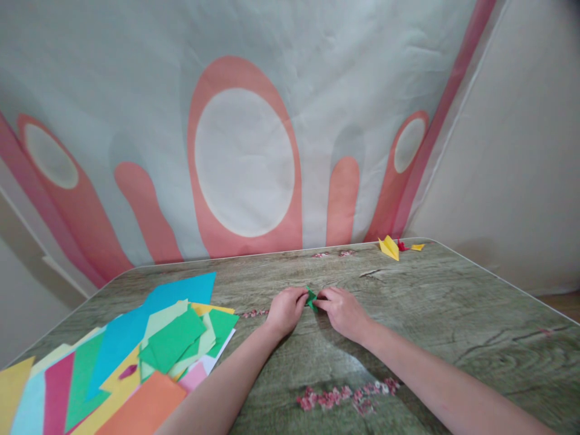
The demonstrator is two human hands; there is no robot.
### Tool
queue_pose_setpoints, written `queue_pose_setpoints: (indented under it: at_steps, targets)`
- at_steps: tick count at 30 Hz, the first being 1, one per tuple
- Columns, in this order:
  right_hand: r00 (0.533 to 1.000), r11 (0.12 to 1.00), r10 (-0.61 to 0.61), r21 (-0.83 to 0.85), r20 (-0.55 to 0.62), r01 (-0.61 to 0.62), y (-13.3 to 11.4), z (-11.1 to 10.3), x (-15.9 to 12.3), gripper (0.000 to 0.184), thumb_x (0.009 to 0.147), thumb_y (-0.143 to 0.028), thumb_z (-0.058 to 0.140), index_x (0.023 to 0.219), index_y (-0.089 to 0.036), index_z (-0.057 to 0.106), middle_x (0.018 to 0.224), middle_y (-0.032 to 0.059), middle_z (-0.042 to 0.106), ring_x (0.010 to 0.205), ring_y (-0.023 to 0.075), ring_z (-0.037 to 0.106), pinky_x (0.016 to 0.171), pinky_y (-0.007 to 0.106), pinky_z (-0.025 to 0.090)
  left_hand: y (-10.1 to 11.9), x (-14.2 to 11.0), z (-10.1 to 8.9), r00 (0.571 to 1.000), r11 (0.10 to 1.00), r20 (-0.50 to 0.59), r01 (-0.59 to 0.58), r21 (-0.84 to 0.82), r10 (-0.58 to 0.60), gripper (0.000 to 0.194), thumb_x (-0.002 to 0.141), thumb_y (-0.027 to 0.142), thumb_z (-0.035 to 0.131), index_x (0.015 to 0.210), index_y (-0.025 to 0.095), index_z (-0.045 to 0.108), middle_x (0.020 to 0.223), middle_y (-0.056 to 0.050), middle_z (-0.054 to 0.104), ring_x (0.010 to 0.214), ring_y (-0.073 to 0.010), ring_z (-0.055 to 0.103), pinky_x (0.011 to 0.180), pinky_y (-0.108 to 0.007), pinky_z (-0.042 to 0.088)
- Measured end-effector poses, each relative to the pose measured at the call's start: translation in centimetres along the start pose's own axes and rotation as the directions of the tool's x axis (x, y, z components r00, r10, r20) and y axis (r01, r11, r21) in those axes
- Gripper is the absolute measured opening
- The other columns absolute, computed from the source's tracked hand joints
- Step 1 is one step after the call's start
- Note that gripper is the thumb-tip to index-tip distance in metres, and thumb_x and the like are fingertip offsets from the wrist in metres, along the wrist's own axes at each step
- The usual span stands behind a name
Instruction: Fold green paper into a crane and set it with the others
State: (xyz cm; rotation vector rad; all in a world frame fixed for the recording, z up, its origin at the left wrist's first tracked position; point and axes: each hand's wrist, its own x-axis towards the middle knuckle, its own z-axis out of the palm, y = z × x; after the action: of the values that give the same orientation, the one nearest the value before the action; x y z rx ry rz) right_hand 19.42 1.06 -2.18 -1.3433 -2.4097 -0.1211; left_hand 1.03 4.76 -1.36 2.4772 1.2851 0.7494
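Between my two hands is a small piece of folded green paper, partly hidden by the fingers. My left hand pinches its left side with thumb and fingers closed. From the right, my right hand grips the paper's other edge between thumb and fingertips. Both hands rest low over the middle of the wood-patterned table. The exact folds in the green paper are too small to make out.
A spread pile of coloured paper sheets covers the table's left side, with a small dark pink piece on top. At the back right lie a yellow folded paper plane, a red folded piece and a small yellow piece. A printed cloth hangs behind.
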Motion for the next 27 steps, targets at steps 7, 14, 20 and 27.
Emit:
queue_pose_setpoints:
  at_steps: [7, 14, 20, 27]
  targets:
    - [1.000, 1.000, -0.006, 0.026, -0.025, 0.007, -0.18, 0.38, 0.06, 0.027, 0.092, -0.023, 0.041, 0.100, -0.024, 0.067, 0.094, 0.0055, 0.057, 0.092, 0.0166, 0.049, 0.081, 0.030, 0.039, -0.09, 0.09, 0.00, 1.000, 1.000, -0.017, 0.025, -0.005, -0.025, 0.022, 0.087, 0.027, 0.043, 0.092, 0.022, 0.064, 0.093, -0.003, 0.067, 0.085, -0.0174, 0.060, 0.075, -0.026, 0.045]
    - [1.000, 1.000, 0.002, 0.030, -0.017, -0.002, -0.16, 0.17, 0.00, 0.028, 0.092, -0.021, 0.041, 0.105, -0.024, 0.065, 0.093, 0.0055, 0.058, 0.091, 0.0166, 0.049, 0.082, 0.030, 0.039, -0.16, 0.13, 0.06, 0.999, 0.999, -0.015, 0.032, -0.043, -0.033, 0.017, 0.082, 0.026, 0.051, 0.092, 0.022, 0.064, 0.088, -0.001, 0.068, 0.084, -0.0171, 0.061, 0.078, -0.027, 0.046]
    - [1.000, 0.999, 0.004, 0.035, -0.010, -0.004, -0.29, -0.03, 0.02, 0.030, 0.091, -0.018, 0.039, 0.108, -0.022, 0.063, 0.092, 0.0061, 0.058, 0.090, 0.0166, 0.049, 0.081, 0.029, 0.039, -0.35, 0.14, -0.15, 1.000, 0.997, 0.006, 0.018, -0.071, -0.017, 0.017, 0.080, 0.024, 0.053, 0.093, 0.023, 0.064, 0.090, -0.001, 0.068, 0.085, -0.0174, 0.061, 0.079, -0.027, 0.046]
    - [1.000, 0.999, 0.002, 0.050, -0.016, -0.001, -0.15, 0.21, 0.04, 0.030, 0.092, -0.018, 0.039, 0.107, -0.023, 0.064, 0.092, 0.0058, 0.057, 0.090, 0.0168, 0.048, 0.082, 0.030, 0.038, -0.49, 0.28, 0.10, 0.999, 0.996, -0.007, 0.040, -0.075, -0.041, 0.017, 0.081, 0.026, 0.053, 0.093, 0.022, 0.064, 0.089, -0.001, 0.068, 0.084, -0.0175, 0.061, 0.077, -0.027, 0.046]
